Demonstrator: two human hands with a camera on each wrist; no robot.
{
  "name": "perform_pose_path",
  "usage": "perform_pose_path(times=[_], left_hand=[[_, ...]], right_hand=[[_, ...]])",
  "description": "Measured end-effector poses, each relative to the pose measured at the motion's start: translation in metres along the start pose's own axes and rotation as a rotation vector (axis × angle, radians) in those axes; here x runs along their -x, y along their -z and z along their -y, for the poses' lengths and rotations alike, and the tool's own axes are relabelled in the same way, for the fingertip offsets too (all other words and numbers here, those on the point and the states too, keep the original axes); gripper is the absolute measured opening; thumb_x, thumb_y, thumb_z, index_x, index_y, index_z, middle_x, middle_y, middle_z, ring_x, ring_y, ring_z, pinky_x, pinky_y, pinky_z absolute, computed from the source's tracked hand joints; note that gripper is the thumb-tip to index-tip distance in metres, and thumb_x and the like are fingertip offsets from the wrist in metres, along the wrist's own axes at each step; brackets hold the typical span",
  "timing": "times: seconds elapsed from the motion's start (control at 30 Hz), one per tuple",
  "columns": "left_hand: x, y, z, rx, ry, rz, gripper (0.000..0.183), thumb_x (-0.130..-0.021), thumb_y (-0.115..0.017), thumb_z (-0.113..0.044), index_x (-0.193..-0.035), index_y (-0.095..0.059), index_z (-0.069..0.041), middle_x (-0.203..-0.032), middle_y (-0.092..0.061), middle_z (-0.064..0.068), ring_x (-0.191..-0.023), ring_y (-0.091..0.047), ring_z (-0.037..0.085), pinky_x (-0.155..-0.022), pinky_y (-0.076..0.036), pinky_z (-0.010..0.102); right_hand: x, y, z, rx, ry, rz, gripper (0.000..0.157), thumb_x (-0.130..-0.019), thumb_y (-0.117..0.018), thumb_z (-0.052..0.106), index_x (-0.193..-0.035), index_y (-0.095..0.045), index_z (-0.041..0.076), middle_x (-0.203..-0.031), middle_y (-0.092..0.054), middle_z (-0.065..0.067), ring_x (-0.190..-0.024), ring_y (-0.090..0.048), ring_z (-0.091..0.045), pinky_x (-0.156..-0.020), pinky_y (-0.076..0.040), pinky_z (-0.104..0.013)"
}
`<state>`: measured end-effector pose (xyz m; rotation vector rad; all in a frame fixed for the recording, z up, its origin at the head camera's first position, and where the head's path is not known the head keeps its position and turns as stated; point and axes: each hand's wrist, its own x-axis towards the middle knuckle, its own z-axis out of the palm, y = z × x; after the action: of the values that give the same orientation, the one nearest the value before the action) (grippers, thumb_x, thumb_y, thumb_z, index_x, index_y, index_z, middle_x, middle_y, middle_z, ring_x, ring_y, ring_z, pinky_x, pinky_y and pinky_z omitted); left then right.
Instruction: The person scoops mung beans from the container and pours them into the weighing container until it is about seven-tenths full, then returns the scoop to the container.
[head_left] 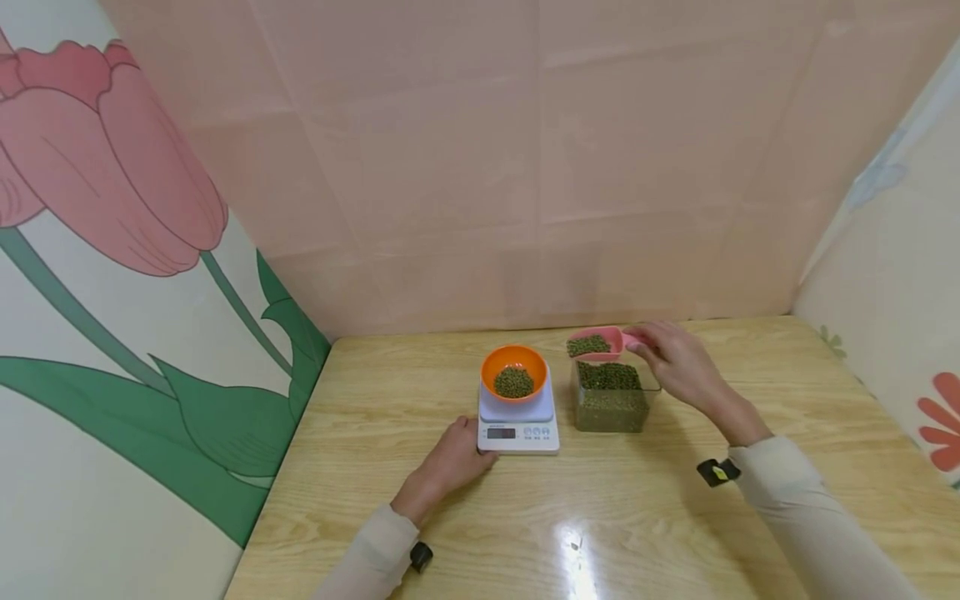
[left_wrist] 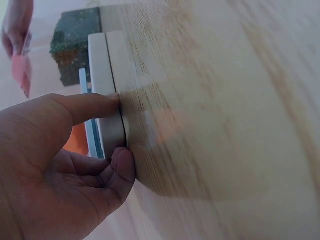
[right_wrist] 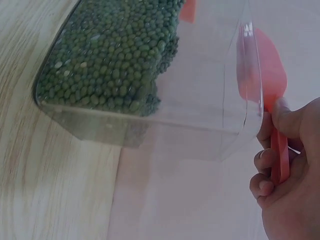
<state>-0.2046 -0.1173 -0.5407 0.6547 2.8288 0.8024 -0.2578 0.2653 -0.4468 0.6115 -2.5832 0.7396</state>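
My right hand (head_left: 678,362) grips the handle of a pink scoop (right_wrist: 270,65), held over the back rim of a clear plastic box (head_left: 611,412). Green mung beans lie in the scoop. More mung beans (right_wrist: 107,60) fill the lower part of the box. To its left, an orange bowl (head_left: 491,364) with a small heap of mung beans sits on a white kitchen scale (head_left: 519,446). My left hand (head_left: 456,458) holds the scale's front left corner, with thumb and forefinger (left_wrist: 92,106) against its sides. The digits on the scale's display are too small to read.
All of this stands on a wood-grain table (head_left: 600,500). A pinkish covered wall (head_left: 450,208) rises along its back edge. Walls with painted flowers stand at left and right; the left one shows a large tulip (head_left: 112,158).
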Motion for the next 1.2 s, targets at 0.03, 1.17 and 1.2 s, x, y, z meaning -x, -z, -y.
perform_pose_path(times=[0.03,1.17,1.2], left_hand=[[0.000,0.000,0.000,-0.003,-0.003,-0.001,0.053,-0.102,-0.074,-0.026,-0.150,-0.060,-0.011,-0.130,-0.073,0.010,-0.109,-0.059,0.021,-0.098,-0.055,0.042],[-0.001,0.001,-0.001,0.004,-0.013,-0.001,0.055,-0.102,-0.074,-0.024,-0.153,-0.057,-0.011,-0.137,-0.071,0.010,-0.111,-0.061,0.022,-0.100,-0.054,0.043],[-0.001,0.001,-0.001,0.005,-0.009,0.001,0.055,-0.102,-0.073,-0.024,-0.154,-0.057,-0.011,-0.137,-0.071,0.010,-0.112,-0.061,0.022,-0.101,-0.054,0.043]], right_hand=[[-0.001,-0.001,0.001,-0.002,0.002,0.001,0.020,-0.107,-0.064,0.013,-0.120,-0.073,0.001,-0.096,-0.071,-0.011,-0.081,-0.056,-0.020,-0.071,-0.045,-0.035],[-0.025,-0.023,0.030,-0.062,0.010,0.062,0.021,-0.107,-0.064,0.017,-0.119,-0.075,0.003,-0.109,-0.075,-0.013,-0.098,-0.063,-0.028,-0.084,-0.050,-0.049],[-0.026,-0.024,0.031,-0.060,0.013,0.061,0.021,-0.107,-0.064,0.016,-0.119,-0.075,0.003,-0.109,-0.075,-0.013,-0.098,-0.064,-0.028,-0.084,-0.051,-0.049]])
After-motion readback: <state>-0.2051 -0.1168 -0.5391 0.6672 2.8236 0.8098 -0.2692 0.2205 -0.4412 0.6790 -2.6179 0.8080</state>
